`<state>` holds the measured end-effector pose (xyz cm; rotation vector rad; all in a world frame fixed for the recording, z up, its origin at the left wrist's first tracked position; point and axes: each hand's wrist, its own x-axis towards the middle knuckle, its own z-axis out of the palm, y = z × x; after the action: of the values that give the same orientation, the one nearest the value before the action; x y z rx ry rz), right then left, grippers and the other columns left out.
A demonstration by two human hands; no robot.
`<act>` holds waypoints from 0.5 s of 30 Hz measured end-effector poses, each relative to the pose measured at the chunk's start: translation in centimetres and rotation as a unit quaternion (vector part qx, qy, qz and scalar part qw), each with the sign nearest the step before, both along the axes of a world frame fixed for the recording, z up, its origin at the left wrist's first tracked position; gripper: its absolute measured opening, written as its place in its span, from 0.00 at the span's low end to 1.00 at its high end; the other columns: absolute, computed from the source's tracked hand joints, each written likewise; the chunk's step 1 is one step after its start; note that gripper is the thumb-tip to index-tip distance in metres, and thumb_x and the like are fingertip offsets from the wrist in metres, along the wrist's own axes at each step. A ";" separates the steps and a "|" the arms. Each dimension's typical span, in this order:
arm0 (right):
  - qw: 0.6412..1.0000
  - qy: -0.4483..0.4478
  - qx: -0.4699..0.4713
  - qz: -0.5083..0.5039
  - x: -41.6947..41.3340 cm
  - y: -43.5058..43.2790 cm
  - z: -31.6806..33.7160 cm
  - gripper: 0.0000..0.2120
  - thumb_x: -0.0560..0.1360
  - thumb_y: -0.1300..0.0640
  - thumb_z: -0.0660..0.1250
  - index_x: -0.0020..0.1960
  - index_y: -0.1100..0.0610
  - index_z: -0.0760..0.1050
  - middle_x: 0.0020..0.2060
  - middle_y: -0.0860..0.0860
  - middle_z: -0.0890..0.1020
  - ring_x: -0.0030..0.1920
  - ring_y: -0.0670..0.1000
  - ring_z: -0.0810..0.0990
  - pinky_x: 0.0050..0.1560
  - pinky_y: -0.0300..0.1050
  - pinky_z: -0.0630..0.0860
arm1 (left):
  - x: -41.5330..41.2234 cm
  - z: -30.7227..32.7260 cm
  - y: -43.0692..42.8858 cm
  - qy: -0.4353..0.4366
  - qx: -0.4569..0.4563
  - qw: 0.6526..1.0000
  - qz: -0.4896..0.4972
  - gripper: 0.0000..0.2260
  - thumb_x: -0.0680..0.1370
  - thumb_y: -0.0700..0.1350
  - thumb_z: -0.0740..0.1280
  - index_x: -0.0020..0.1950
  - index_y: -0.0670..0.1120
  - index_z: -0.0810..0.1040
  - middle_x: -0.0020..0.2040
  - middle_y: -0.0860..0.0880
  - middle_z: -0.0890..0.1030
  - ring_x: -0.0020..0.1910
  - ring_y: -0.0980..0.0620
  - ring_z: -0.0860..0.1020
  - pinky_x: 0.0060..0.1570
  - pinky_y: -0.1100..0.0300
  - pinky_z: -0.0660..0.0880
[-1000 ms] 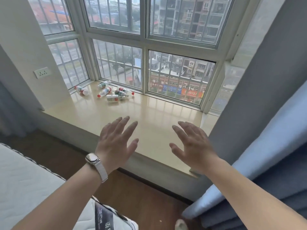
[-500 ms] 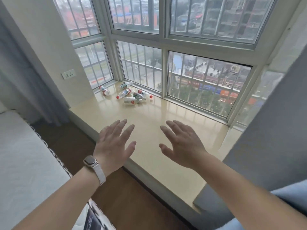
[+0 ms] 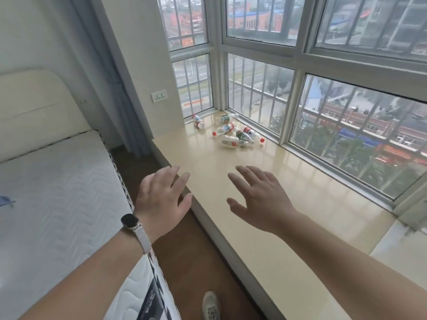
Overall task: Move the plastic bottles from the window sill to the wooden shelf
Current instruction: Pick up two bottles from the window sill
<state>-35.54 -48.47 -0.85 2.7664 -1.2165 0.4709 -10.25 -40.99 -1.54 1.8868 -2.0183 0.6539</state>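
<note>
Several small clear plastic bottles with red caps lie on their sides in the far corner of the beige window sill [image 3: 288, 204]. A cluster of them [image 3: 239, 136] is near the glass, and one bottle [image 3: 198, 121] lies apart to the left by the wall. My left hand [image 3: 161, 199], with a watch on the wrist, hovers over the sill's near edge with fingers straight. Over the sill, my right hand [image 3: 261, 199] is spread and empty. Both hands are well short of the bottles. No wooden shelf is in view.
A bare white mattress [image 3: 57, 192] with a cream headboard fills the left. A narrow strip of brown floor [image 3: 194, 262] runs between bed and sill, with my shoe [image 3: 210, 307] on it. A blue curtain [image 3: 115, 77] and a wall socket [image 3: 159, 96] stand at the back left.
My view has swung left and closer: the bed and headboard have come into sight, and the bottles appear nearer. Both hands stay spread and empty in front of me.
</note>
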 end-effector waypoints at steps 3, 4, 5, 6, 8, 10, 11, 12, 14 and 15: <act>1.000 0.005 0.006 0.003 2.8 -2.5 0.0 0.28 0.75 0.38 0.56 0.68 0.53 0.73 0.67 0.56 0.76 0.67 0.60 0.74 0.62 0.56 0.72 | 2.8 -0.3 -2.3 0.003 0.002 1.000 0.010 0.22 0.76 0.55 0.62 0.64 0.46 0.79 0.64 0.42 0.79 0.64 0.41 0.75 0.60 0.40 0.70; 1.000 0.008 0.003 0.005 3.9 -3.5 -0.1 0.28 0.75 0.38 0.56 0.68 0.53 0.73 0.67 0.56 0.76 0.67 0.60 0.74 0.62 0.56 0.72 | 3.9 -0.5 -3.3 0.005 0.004 1.000 0.013 0.22 0.76 0.55 0.61 0.64 0.46 0.79 0.64 0.42 0.78 0.64 0.41 0.74 0.61 0.40 0.70; 1.000 0.010 -0.002 0.007 5.1 -4.6 -0.1 0.28 0.75 0.38 0.56 0.68 0.53 0.73 0.67 0.56 0.77 0.67 0.60 0.74 0.63 0.56 0.72 | 5.0 -0.7 -4.4 0.008 0.006 1.000 0.015 0.22 0.76 0.56 0.61 0.65 0.46 0.79 0.64 0.42 0.78 0.65 0.41 0.74 0.62 0.39 0.70; 1.000 0.012 -0.006 0.010 6.3 -5.6 0.0 0.28 0.75 0.38 0.56 0.68 0.53 0.74 0.66 0.56 0.77 0.66 0.60 0.75 0.62 0.56 0.73 | 6.1 -0.8 -5.5 0.012 0.009 1.000 0.016 0.22 0.76 0.56 0.60 0.65 0.46 0.79 0.65 0.42 0.78 0.65 0.41 0.74 0.63 0.39 0.69; 1.000 0.021 -0.017 0.014 9.0 -8.0 0.3 0.28 0.75 0.38 0.56 0.67 0.53 0.74 0.65 0.56 0.78 0.65 0.60 0.76 0.62 0.56 0.73 | 8.5 -1.0 -7.7 0.015 0.011 1.000 0.022 0.22 0.76 0.56 0.60 0.65 0.46 0.78 0.65 0.42 0.78 0.65 0.40 0.74 0.65 0.39 0.67; 0.999 0.035 -0.027 0.028 11.9 -10.7 0.8 0.28 0.75 0.38 0.56 0.67 0.53 0.74 0.66 0.56 0.78 0.66 0.60 0.75 0.63 0.56 0.73 | 11.1 -1.0 -9.9 0.014 0.006 1.000 0.027 0.22 0.76 0.56 0.60 0.65 0.47 0.78 0.66 0.42 0.78 0.66 0.41 0.73 0.66 0.39 0.66; 0.998 0.037 -0.030 0.035 13.4 -12.0 1.1 0.28 0.75 0.38 0.56 0.68 0.53 0.74 0.66 0.56 0.77 0.67 0.60 0.75 0.63 0.57 0.72 | 12.5 -0.9 -10.8 0.015 0.002 1.000 0.026 0.21 0.76 0.56 0.60 0.65 0.47 0.77 0.66 0.42 0.78 0.66 0.41 0.73 0.66 0.39 0.66; 0.998 0.033 -0.033 0.037 14.8 -13.2 1.5 0.28 0.75 0.38 0.56 0.68 0.53 0.74 0.66 0.56 0.77 0.67 0.60 0.74 0.64 0.57 0.72 | 13.8 -0.8 -11.7 0.018 0.000 1.000 0.024 0.21 0.76 0.55 0.60 0.65 0.47 0.76 0.66 0.42 0.77 0.67 0.41 0.73 0.67 0.38 0.66; 0.998 0.030 -0.047 0.036 17.3 -15.1 2.1 0.28 0.75 0.38 0.57 0.68 0.53 0.74 0.66 0.56 0.77 0.67 0.60 0.74 0.64 0.57 0.71 | 16.3 -0.4 -13.4 0.017 0.004 1.000 0.026 0.21 0.76 0.56 0.60 0.66 0.48 0.74 0.67 0.42 0.77 0.67 0.40 0.73 0.67 0.38 0.66; 0.997 0.034 -0.053 0.040 18.4 -16.0 2.2 0.28 0.75 0.38 0.57 0.68 0.53 0.74 0.66 0.56 0.77 0.67 0.60 0.74 0.64 0.57 0.71 | 17.5 -0.1 -14.3 0.014 0.008 0.999 0.029 0.21 0.76 0.56 0.60 0.66 0.48 0.73 0.67 0.42 0.77 0.67 0.40 0.74 0.67 0.38 0.66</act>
<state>-17.12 -64.44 1.37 2.7249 -1.0400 0.4316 7.21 -55.27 -1.61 1.9590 -1.9640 0.6244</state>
